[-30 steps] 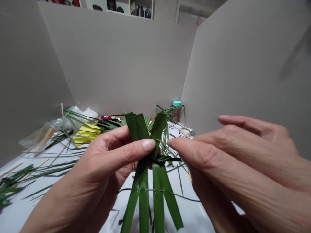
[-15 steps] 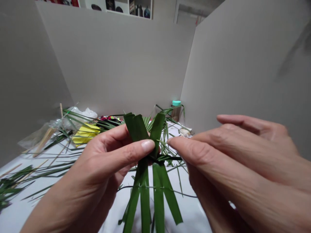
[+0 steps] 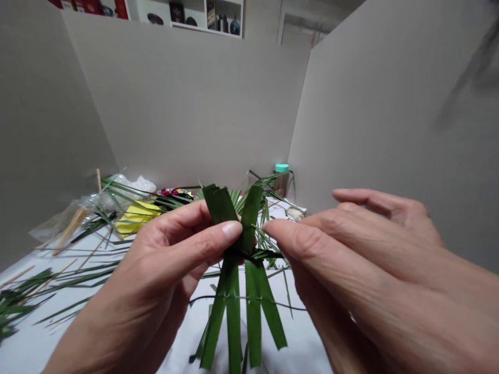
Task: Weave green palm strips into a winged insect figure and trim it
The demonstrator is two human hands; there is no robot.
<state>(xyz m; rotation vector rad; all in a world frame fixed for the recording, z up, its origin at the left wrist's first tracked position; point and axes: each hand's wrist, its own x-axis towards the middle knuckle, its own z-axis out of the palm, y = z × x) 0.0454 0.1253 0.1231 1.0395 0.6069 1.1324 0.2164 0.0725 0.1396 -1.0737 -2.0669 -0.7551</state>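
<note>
My left hand [image 3: 175,249] pinches a woven palm-leaf piece [image 3: 253,296] between thumb and fingers, at its dark knotted middle. Two broad leaf ends stand up crossed above the thumb. Several flat strips fan out below, with a thin dark strand [image 3: 288,305] threaded across them. Just to the right, my right hand [image 3: 351,259] is closed, its fingertips at the tip of a thin pale-green strip [image 3: 257,228] that sticks out from the right upright leaf. The right thumb is mostly hidden behind the fingers.
Loose palm leaves [image 3: 86,272] lie over the white table [image 3: 23,353]. Behind them are a yellow paper [image 3: 136,217], a clear plastic bag [image 3: 134,188], thin wooden sticks [image 3: 72,228] and a teal-lidded bottle [image 3: 281,179]. Grey partitions [image 3: 187,104] enclose the table.
Both hands keep their hold on the leaf piece and strip. The right hand has shifted slightly left, its fingertips nearer the leaf. The view has tilted up slightly.
</note>
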